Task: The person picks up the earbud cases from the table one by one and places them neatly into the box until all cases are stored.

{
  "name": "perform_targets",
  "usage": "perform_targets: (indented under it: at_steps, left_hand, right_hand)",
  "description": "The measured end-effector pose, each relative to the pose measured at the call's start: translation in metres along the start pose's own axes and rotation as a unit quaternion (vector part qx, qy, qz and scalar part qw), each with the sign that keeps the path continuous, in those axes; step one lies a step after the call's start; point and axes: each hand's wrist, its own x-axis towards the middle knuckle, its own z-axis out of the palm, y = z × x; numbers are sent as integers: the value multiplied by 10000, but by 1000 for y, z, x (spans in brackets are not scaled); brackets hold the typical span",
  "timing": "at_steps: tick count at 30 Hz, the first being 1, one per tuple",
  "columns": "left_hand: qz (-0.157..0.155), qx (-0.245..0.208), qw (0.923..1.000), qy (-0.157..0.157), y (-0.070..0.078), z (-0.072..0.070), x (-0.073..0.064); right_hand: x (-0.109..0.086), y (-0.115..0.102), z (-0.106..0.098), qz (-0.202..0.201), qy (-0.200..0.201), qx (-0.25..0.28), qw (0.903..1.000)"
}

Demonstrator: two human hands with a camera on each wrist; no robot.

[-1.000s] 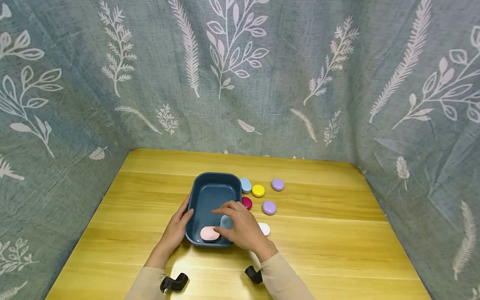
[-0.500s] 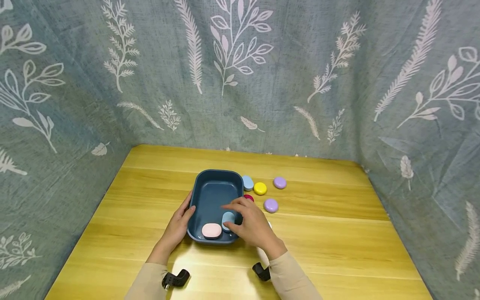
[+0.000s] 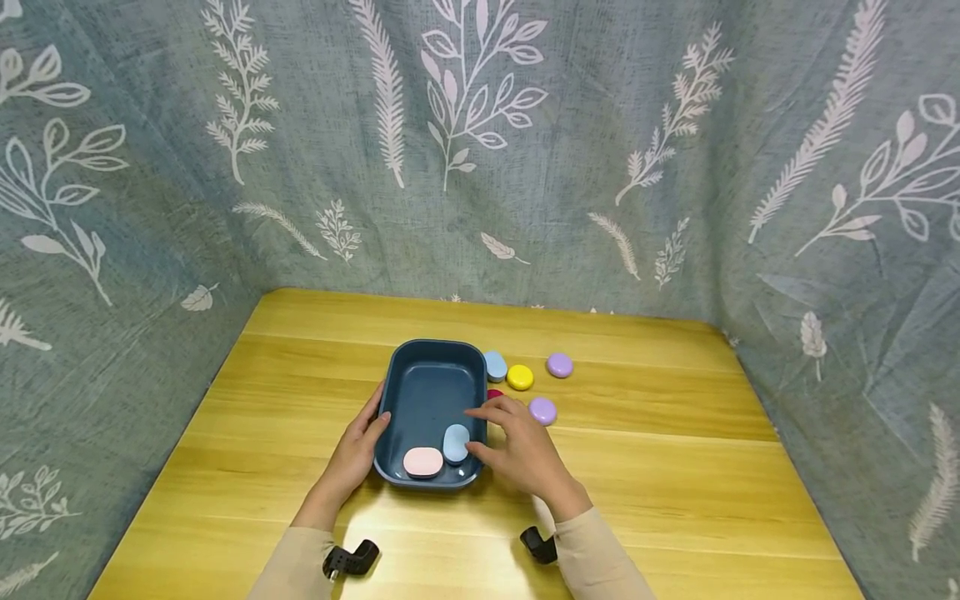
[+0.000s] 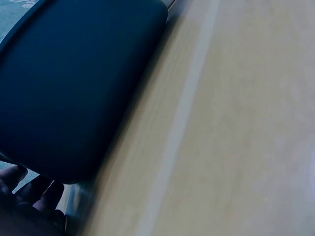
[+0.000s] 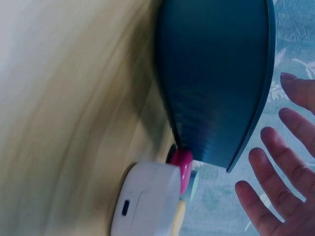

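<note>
Right grip (image 3: pixel 522 444), released: fingers parted over the right wall of the tray (image 3: pixel 427 400), thumb near the blue oval (image 3: pixel 456 443). Left grip (image 3: pixel 356 443), grasping the tray's left wall. On my feed I see the tray as a deep, smooth, rounded rectangle, its long axis running away from me across the wood-grained bench (image 3: pixel 652 450). At its near end, the pink oval (image 3: pixel 423 461) lies crosswise; the blue oval, just right, points nearly lengthwise.

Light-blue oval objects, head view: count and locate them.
2: one light-blue oval object inside the dark-blue rectangular tray, one on the wooden table right of it. The right hand may hide more.
</note>
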Motion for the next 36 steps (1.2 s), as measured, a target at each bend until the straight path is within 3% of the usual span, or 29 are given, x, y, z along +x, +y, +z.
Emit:
perform_targets:
  at_steps: [12, 23, 36]
  left_hand:
    - [-48, 32, 10000, 42, -2, -2, -1]
    - [-75, 21, 10000, 30, -4, -2, 1]
    - [-46, -95, 9999, -27, -5, -2, 1]
  right_hand:
    - [-11, 16, -7, -13, 239, -33, 9997]
    - [-20, 28, -16, 380, 71, -79, 9992]
    - [-29, 39, -17, 985, -400, -187, 9942]
